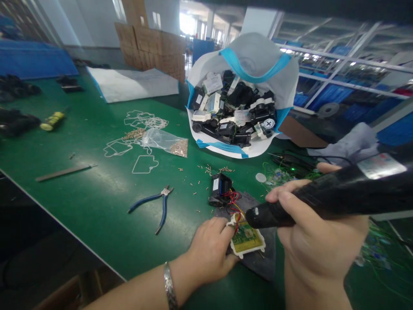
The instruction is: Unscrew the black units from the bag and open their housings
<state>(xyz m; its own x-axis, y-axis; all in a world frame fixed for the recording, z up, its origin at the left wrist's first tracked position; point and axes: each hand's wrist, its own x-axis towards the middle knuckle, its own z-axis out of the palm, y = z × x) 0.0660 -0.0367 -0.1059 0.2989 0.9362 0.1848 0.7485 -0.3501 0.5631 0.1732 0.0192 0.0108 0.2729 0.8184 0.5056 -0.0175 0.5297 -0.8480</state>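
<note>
My left hand (214, 245) is closed on the left edge of a green circuit board (248, 241) in a white plastic frame. The board lies on a dark pad (267, 269), and red, black and yellow wires (235, 197) run from it to an open black housing (220, 189). In my right hand (318, 241) is a thick black electric screwdriver (309, 196), its fingers wrapped round the body. The screwdriver's nose is over the board's upper right part; its bit is hidden, so I cannot tell whether it touches.
Blue-handled cutters (164, 206), a thin metal tool (64, 173) and white gaskets (145, 164) lie on the green table. Small screws (222, 169) are scattered near a screw bag (166, 142). Behind stands a white sack (243, 49) of black-and-white units. Wires (377, 249) lie at right.
</note>
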